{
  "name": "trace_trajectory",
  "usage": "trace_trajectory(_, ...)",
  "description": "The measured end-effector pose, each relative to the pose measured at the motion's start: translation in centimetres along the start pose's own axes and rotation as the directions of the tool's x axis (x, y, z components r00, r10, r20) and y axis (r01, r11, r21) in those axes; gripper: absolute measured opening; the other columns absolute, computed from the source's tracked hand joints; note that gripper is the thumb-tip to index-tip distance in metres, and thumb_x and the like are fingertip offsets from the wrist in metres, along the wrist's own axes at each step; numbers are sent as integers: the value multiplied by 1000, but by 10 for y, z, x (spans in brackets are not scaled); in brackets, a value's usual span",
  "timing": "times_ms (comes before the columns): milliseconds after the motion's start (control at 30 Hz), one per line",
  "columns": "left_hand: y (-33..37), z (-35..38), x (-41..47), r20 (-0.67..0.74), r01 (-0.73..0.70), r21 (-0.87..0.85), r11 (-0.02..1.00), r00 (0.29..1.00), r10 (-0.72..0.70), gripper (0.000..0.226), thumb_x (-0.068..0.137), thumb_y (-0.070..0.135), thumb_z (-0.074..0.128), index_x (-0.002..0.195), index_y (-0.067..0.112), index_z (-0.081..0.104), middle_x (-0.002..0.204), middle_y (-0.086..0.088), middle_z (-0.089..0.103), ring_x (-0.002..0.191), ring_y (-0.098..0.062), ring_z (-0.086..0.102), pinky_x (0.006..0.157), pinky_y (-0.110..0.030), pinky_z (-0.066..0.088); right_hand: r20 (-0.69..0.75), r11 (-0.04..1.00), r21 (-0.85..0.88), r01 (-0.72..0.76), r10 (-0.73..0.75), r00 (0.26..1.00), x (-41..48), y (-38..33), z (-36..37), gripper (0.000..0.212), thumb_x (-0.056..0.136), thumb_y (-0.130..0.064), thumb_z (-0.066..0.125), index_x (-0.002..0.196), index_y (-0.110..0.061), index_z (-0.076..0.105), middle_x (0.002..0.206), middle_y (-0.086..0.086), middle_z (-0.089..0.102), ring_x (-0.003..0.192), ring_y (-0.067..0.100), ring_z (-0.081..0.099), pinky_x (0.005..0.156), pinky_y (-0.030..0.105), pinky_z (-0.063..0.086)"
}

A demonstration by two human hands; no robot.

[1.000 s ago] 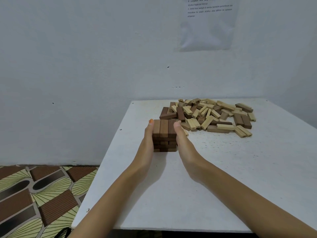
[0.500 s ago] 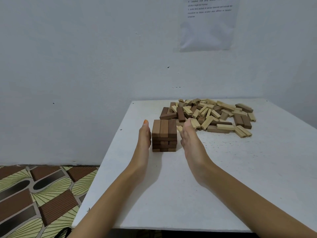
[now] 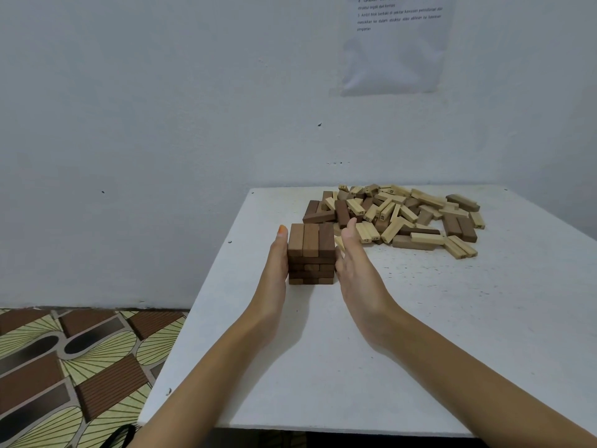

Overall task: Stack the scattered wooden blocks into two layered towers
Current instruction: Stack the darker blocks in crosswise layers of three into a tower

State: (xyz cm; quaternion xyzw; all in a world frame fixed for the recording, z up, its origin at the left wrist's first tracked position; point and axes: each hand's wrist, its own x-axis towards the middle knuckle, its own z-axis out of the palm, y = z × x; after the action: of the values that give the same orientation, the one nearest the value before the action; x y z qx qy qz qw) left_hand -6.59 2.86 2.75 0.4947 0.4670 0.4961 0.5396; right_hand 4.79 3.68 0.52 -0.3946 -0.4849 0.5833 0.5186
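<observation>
Nearest, at 6 o'clock: two bare forearms reaching up over the front edge of the white worktop [image 3: 452, 318]. Patterned brown-and-yellow floor [image 3: 64, 367] down at 8 o'clock, beside the worktop.

Moving up, left hand [image 3: 277, 263] standing on edge at 9 o'clock of the tower [image 3: 311, 250], palm pressed flat on its side, fingers [image 3: 281, 240] straight and released, gripping nothing. Orange nail on the top fingertip.

Right hand [image 3: 355, 266] at 3 o'clock of the tower, also open, fingers [image 3: 349, 231] straight and angled off toward 1 o'clock. Right up against the lower layers, but honestly can't tell if actually touching.

Tower itself: dark brown blocks, several crossed layers, sitting on the worktop between the two hands, top layer three blocks side by side running toward 12.

Further back at 1 o'clock: loose pile [image 3: 403, 215] of light and dark blocks, some with printed numbers, nearest ones just beside the right fingertips.

Farthest: pale wall [image 3: 161, 124], with a printed paper sheet [image 3: 394, 43] up at 1 o'clock.
</observation>
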Motion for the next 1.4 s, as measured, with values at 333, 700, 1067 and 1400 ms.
trace_trajectory(333,-6,-3,4,-8,-51,-18,999,999,51,37,99,50,24,78,50,54,77,43,55,93,21,46,93,-12,27,-77,995,-89,-43,36,996,-2,-5,-4,44,98,-58,24,139,-46,33,129,-30,34,125,-8,28,107,23,15)
trace_trajectory(700,-10,-6,5,31,-84,-26,996,996,85,31,99,51,25,85,51,53,81,45,55,89,25,42,93,-13,23,-73,986,-119,-115,107,992,3,3,-1,71,83,-80,35,145,-46,34,154,-21,28,142,0,21,121,40,11)
trace_trajectory(1067,15,17,8,53,-451,172,876,892,449,44,101,37,40,144,34,35,147,27,34,132,14,29,101,-3,26,-180,973,-178,148,-180,967,1,-39,-25,42,104,-41,31,143,-35,42,147,-14,41,133,8,41,107,25,36)
trace_trajectory(1400,20,109,45,289,-566,227,793,816,500,35,91,3,53,121,20,59,117,13,60,109,2,54,87,-12,42,-348,955,-224,196,-266,899,4,-82,-117,26,96,-6,46,108,-15,68,95,1,69,89,13,62,75,24,52)
